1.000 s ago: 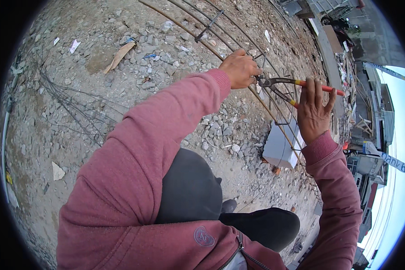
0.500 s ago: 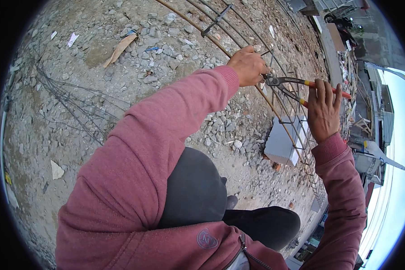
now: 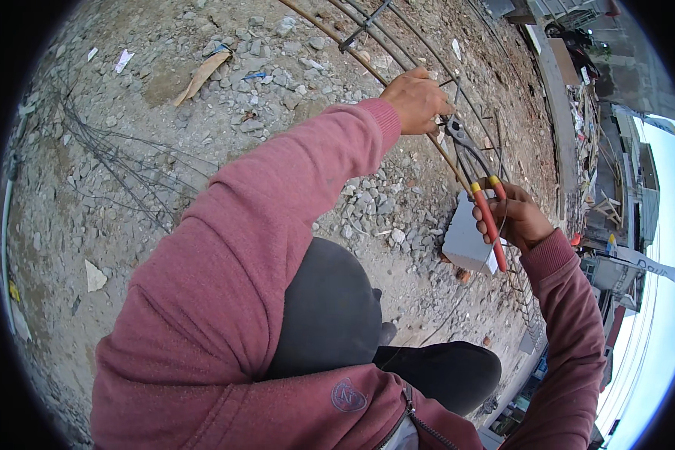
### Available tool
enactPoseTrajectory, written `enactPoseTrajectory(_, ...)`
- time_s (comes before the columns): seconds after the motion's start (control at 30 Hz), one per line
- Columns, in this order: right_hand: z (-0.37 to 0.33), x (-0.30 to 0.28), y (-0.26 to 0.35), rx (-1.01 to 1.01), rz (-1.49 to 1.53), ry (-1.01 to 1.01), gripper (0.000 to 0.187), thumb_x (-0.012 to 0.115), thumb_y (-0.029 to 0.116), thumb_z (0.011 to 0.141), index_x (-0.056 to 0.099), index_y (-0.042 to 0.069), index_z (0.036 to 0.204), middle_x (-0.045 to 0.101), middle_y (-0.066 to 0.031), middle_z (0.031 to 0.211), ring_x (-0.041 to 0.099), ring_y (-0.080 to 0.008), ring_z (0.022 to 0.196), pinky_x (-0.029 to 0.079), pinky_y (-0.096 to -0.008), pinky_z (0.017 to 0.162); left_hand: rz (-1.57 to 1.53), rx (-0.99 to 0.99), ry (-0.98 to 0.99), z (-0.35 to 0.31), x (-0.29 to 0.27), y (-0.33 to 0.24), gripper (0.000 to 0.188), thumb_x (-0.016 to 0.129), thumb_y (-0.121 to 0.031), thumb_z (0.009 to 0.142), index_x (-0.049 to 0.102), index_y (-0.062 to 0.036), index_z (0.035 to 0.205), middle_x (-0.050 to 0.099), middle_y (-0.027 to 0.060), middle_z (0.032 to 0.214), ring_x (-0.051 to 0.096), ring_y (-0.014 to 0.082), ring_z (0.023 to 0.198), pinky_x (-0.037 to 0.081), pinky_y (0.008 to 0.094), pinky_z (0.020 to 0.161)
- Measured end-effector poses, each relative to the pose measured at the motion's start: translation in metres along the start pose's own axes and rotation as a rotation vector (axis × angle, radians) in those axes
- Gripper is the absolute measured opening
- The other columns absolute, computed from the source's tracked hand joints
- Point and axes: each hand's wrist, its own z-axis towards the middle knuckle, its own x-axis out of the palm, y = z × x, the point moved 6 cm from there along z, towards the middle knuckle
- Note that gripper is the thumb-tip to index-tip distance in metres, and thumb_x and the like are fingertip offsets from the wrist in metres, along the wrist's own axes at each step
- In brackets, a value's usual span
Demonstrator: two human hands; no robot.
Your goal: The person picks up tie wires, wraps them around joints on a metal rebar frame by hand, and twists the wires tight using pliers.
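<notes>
A pair of end-cutting pliers (image 3: 489, 225) with red handles and yellow bands is in my right hand (image 3: 523, 219), whose fingers wrap the handles. The jaws point up and left, touching a joint of a long rebar cage (image 3: 367, 24) of thin steel rods and square stirrups. My left hand (image 3: 418, 103) is closed over the rods just left of the jaws. Its fingertips are close to the joint, and what they pinch there is partly hidden. A thin dark wire shows beside my right fingers.
Below the cage stands a pale grey block (image 3: 465, 236). Loose tie wires (image 3: 112, 154) lie on the gravelly ground at left, with a brown scrap (image 3: 202, 77) farther up. A concrete kerb (image 3: 559, 127) and building clutter line the right side. My knees are bent below.
The pliers have swung from pointing right to pointing down and right, and their handles have come closer together. My right hand has moved lower and turned. My left hand stays at the joint.
</notes>
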Motion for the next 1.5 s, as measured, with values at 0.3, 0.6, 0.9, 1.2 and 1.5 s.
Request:
enactPoseTrajectory(0.3,-0.029,-0.002,0.066,-0.781,-1.756,-0.649,0.042,0.065,0.007,0.063,0.048,0.008,0.101,0.057,-0.0093,0.096,0.057,-0.0295,0.083,0.046,-0.0386,0.069,0.003,-0.063,0.046,-0.002,0.004,0.001,0.032,0.069,-0.028,0.072,0.067,-0.024,0.104,0.061,-0.0052,0.082,0.055,0.0091,0.085,0.033,0.0292,0.085)
enactPoseTrajectory(0.6,-0.029,0.002,0.063,-0.785,-2.191,-0.792,0.019,0.054,0.025,0.085,0.058,0.008,0.094,0.049,-0.0062,0.104,0.051,-0.0223,0.088,0.04,-0.0362,0.076,0.001,-0.066,0.047,-0.002,0.004,0.0,0.034,0.07,-0.03,0.07,0.067,-0.0234,0.103,0.06,-0.0055,0.081,0.055,0.0093,0.084,0.032,0.0304,0.086)
enactPoseTrajectory(0.9,-0.039,0.053,0.051,-0.693,-2.306,-1.113,0.031,0.049,0.033,0.087,0.057,0.004,0.099,0.047,-0.008,0.103,0.049,-0.023,0.098,0.036,-0.0468,0.092,-0.017,-0.091,0.021,-0.001,0.001,-0.001,0.032,0.071,-0.027,0.07,0.068,-0.0243,0.101,0.063,-0.0055,0.082,0.055,0.0088,0.085,0.033,0.0295,0.085)
enactPoseTrajectory(1.2,-0.015,-0.026,0.121,-0.908,-2.029,-0.864,0.024,0.061,0.01,0.075,0.046,0.008,0.093,0.059,-0.0093,0.079,0.061,-0.0275,0.079,0.047,-0.0402,0.066,-0.024,-0.113,0.032,-0.003,-0.007,-0.007,0.03,0.07,-0.027,0.071,0.069,-0.0252,0.1,0.062,-0.0058,0.083,0.055,0.0082,0.087,0.033,0.0292,0.085)
enactPoseTrajectory(1.5,-0.007,-0.026,0.036,0.148,-0.786,-0.041,0.029,0.074,0.007,0.068,0.052,-0.005,0.084,0.06,-0.0093,0.067,0.061,-0.0182,0.052,0.051,-0.029,0.049,-0.008,-0.064,0.018,-0.004,-0.003,-0.003,0.033,0.069,-0.027,0.072,0.066,-0.0237,0.104,0.062,-0.0049,0.084,0.057,0.0093,0.088,0.034,0.0306,0.091)
